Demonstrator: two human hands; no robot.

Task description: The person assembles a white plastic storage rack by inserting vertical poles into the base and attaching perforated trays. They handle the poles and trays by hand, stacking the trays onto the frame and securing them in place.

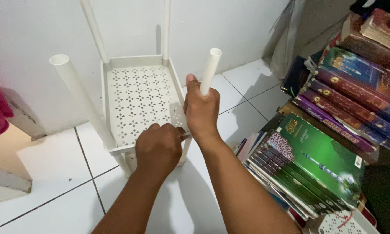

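Person crouched over a white plastic rack shelf (138, 102) standing on the tiled floor (52, 173), close to the wall (39, 26). Right hand (201, 110) is wrapped tight round a white tube leg (210, 71) at the shelf's near-right corner; the tube's long axis runs up and slightly rightward, open end on top. Left hand (159, 147) is closed on the near-right edge of the perforated tray, fingers curled over the rim, just beside the right hand, maybe touching at the wrist – can't tell for sure. Both hands sit on the same corner, right one higher up.

Another tube (80, 97) rises from the near-left corner, leaning left, w/ two more at the back corners going up out of view.

Room to move: bare floor tiles to the left and toward the person. To the right it's cramped – stacks of books (321, 164) lie near the shelf's right side, more piled behind. A second perforated white piece (340, 223) shows at bottom right.
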